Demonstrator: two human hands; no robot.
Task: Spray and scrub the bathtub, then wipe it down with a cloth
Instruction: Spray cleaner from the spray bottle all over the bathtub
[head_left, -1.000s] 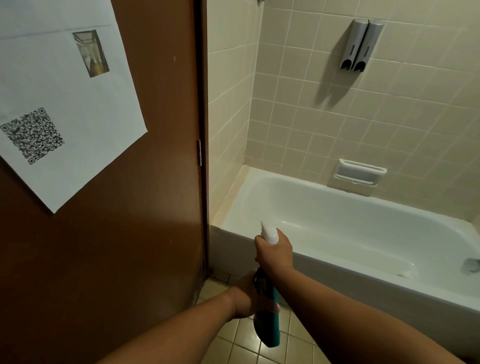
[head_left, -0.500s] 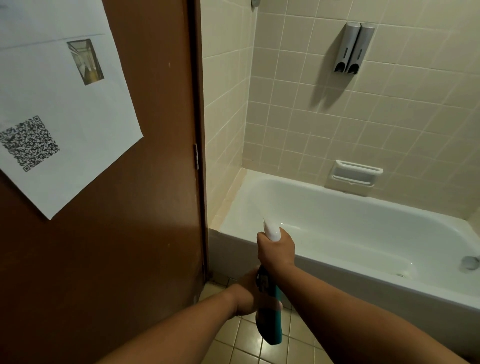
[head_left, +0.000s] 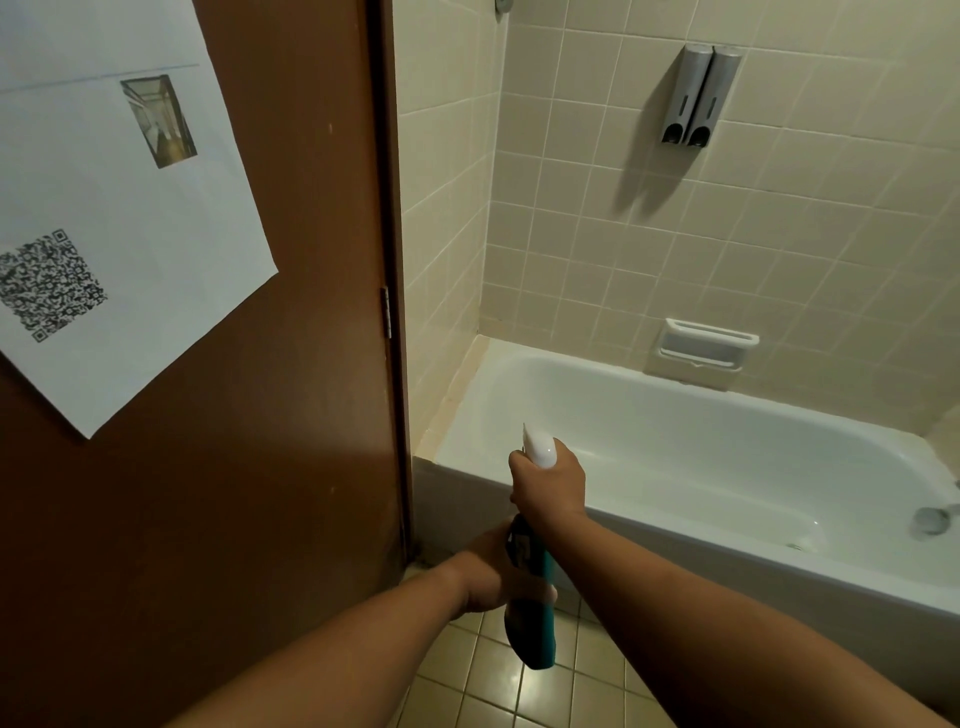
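In the head view, the right hand (head_left: 548, 486) is gripping the white top of the spray bottle (head_left: 535, 639), fingers clamping round its neck. Just below them, the left hand (head_left: 493, 571) is wrapping its fingers round the bottle's teal body. The bottle is standing nearly upright above the tiled floor (head_left: 498, 691). Just beyond the fingers, the white bathtub (head_left: 675, 527) is lying along the tiled wall. Left of them, a brown door (head_left: 291, 467) is carrying a printed sheet (head_left: 156, 249).
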